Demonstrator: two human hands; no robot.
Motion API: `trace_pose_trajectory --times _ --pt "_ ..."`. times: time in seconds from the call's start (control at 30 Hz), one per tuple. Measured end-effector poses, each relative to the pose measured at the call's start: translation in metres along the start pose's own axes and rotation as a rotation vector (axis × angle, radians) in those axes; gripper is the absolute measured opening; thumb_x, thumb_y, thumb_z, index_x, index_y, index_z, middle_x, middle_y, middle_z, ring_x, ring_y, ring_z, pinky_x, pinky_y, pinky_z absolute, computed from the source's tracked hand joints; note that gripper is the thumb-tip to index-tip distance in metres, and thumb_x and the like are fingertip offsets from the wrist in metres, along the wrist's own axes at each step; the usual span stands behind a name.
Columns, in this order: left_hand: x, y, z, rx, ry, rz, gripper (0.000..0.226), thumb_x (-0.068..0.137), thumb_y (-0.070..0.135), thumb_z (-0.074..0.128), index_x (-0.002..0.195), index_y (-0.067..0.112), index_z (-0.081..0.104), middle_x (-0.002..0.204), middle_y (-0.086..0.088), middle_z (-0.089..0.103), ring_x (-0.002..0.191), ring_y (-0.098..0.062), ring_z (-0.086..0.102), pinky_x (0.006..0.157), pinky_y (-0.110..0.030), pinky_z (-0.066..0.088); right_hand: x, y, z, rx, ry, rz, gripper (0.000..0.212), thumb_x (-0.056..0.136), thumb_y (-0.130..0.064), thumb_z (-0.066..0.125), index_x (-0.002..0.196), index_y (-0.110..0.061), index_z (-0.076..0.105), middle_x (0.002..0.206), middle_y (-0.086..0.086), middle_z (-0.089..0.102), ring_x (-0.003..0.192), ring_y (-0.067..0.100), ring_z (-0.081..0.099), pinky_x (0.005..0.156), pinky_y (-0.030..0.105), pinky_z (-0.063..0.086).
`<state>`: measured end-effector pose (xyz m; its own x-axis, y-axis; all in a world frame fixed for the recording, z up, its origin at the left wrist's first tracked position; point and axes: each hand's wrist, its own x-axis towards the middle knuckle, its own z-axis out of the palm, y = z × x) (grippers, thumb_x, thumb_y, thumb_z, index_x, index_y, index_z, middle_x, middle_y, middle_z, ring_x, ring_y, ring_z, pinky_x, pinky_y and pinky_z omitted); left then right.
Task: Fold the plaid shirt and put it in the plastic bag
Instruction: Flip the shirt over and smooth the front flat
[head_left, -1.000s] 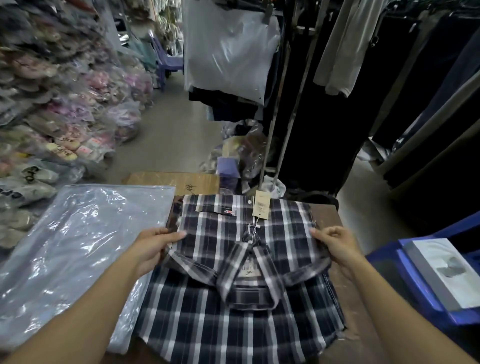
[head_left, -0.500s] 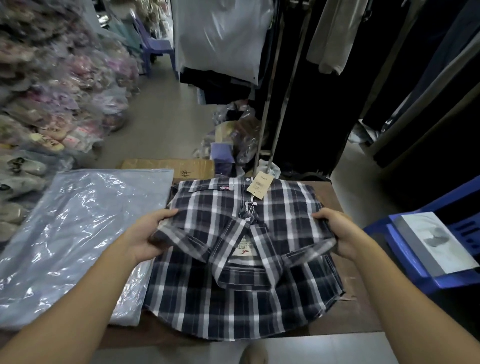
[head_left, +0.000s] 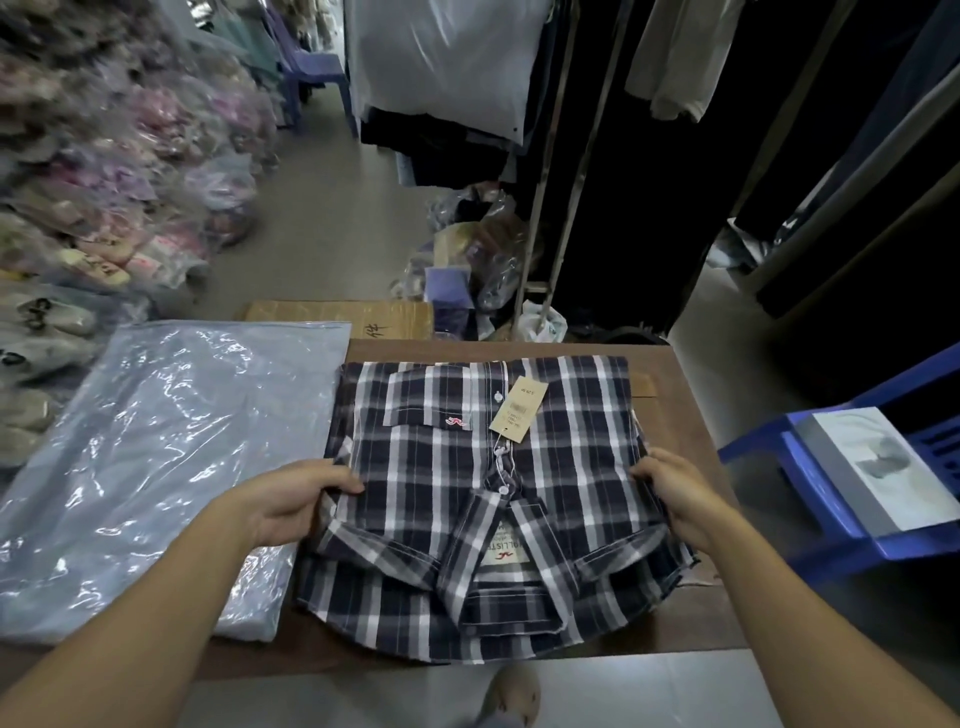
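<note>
The navy and white plaid shirt (head_left: 441, 467) lies folded on the brown table (head_left: 670, 374), collar toward me, with a beige price tag (head_left: 519, 410) on its buttoned front. My left hand (head_left: 296, 499) grips the folded shirt's left edge, thumb on top. My right hand (head_left: 675, 493) grips its right edge the same way. A clear plastic bag (head_left: 156, 457) holding a light blue garment lies flat just left of the shirt, partly under my left forearm.
A blue plastic chair (head_left: 810, 519) with a grey-white box (head_left: 878, 467) stands at the right. Beyond the table are a cardboard box (head_left: 337, 317), a metal clothes rack (head_left: 550, 182) with dark garments, and heaps of bagged goods (head_left: 104, 182) on the left.
The folded upper part of the shirt has been laid down flat on the table toward me. Both hands slid with it along the side edges and kept their grip.
</note>
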<state>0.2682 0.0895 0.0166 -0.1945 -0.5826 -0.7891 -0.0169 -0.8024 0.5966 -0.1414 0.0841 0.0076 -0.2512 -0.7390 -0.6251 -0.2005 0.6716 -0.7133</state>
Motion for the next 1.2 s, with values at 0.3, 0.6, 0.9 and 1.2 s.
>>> trace_pose_trajectory --times 0.3,0.6,0.9,1.2 --pt "0.009 0.024 -0.002 0.413 -0.035 -0.082 0.06 0.077 0.045 0.078 0.119 0.005 0.062 0.108 -0.006 0.072 0.104 -0.026 0.068 0.093 -0.04 0.052 0.014 -0.019 -0.013 -0.345 -0.058 -0.021 0.024 0.096 -0.036 0.059 0.098 -0.012 0.063 0.081 0.003 0.068 0.073 0.018 0.065 0.06 0.031 0.048" --pt "0.067 0.086 0.011 -0.015 0.552 0.157 0.053 0.09 0.041 0.066 0.124 0.002 0.057 0.119 -0.017 0.066 0.11 -0.033 0.063 0.092 -0.042 0.052 0.07 -0.071 -0.002 -0.119 0.137 -0.146 0.025 0.099 -0.033 0.056 0.091 -0.011 0.065 0.096 0.005 0.065 0.084 0.019 0.06 0.08 0.035 0.046" --pt "0.099 0.094 0.005 -0.249 0.654 0.123 0.023 0.091 0.011 0.066 0.113 0.002 0.064 0.101 -0.011 0.071 0.077 -0.019 0.064 0.077 -0.037 0.053 0.102 -0.08 -0.002 -0.156 0.092 -0.048 0.023 0.095 -0.023 0.064 0.109 -0.004 0.064 0.101 0.011 0.067 0.074 0.016 0.056 0.059 0.027 0.04" --pt "0.116 0.062 0.079 1.329 0.694 0.583 0.082 0.086 0.078 0.019 0.154 0.034 0.008 0.164 -0.003 -0.003 0.151 -0.031 -0.003 0.122 -0.053 0.005 0.102 -0.067 0.065 -1.137 0.127 -0.787 0.072 0.094 -0.071 0.017 0.156 -0.035 0.011 0.166 -0.001 -0.001 0.153 0.026 -0.008 0.123 0.05 -0.002"
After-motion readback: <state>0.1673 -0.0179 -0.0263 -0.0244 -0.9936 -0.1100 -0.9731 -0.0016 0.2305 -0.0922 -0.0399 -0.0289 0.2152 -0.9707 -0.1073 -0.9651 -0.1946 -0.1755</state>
